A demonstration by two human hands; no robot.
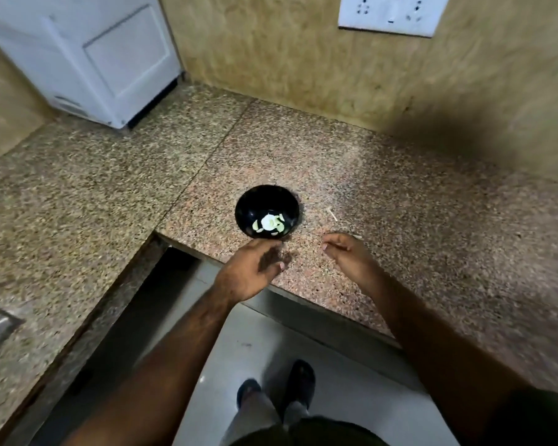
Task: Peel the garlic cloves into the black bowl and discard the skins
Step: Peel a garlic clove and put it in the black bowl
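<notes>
Head view: black bowl [267, 210] near the counter edge [303, 300], hands beside.

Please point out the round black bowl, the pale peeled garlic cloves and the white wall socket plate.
Round black bowl [255, 201]: head view, bare inner wall.
Pale peeled garlic cloves [269, 223]: head view, middle of the pile.
White wall socket plate [390, 14]: head view, plate's centre.

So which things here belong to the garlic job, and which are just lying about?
Job:
black bowl
garlic cloves in the bowl
left hand, right hand

Lying about:
white appliance
wall socket plate
small pale stick on the counter
</notes>
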